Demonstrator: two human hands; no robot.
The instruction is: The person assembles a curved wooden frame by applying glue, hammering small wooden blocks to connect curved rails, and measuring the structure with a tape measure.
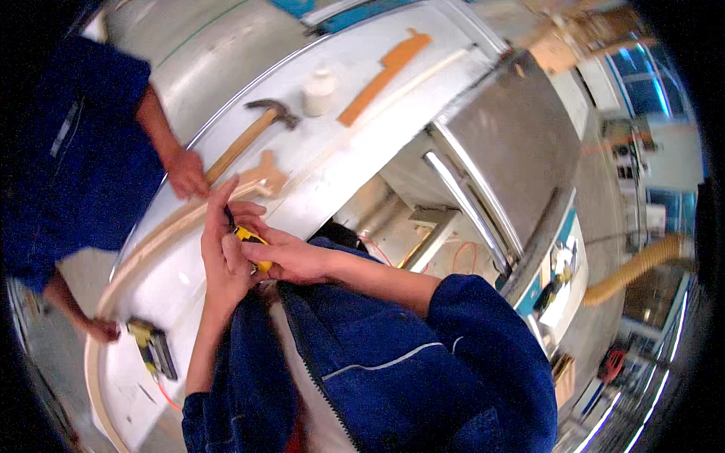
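Observation:
Close in front of my chest, my two hands meet around a yellow and black tape measure (257, 248). My right hand (291, 257) wraps its lower side. My left hand (220, 245) presses against its other side with the thumb, the longer fingers raised around a black strip at its end. Just beyond my fingertips lie a curved pale wood strip (151, 249) and a small brown wooden piece (270, 175). A claw hammer (245, 143) rests farther back on the white table (302, 162).
A co-worker's hand (187, 172) is at the hammer's handle, the other hand (102, 330) near a yellow and black nail gun (153, 349). Toward the back are a white bottle (320, 90) and an orange-brown wooden template (385, 75). A tan ribbed hose (630, 268) hangs at right.

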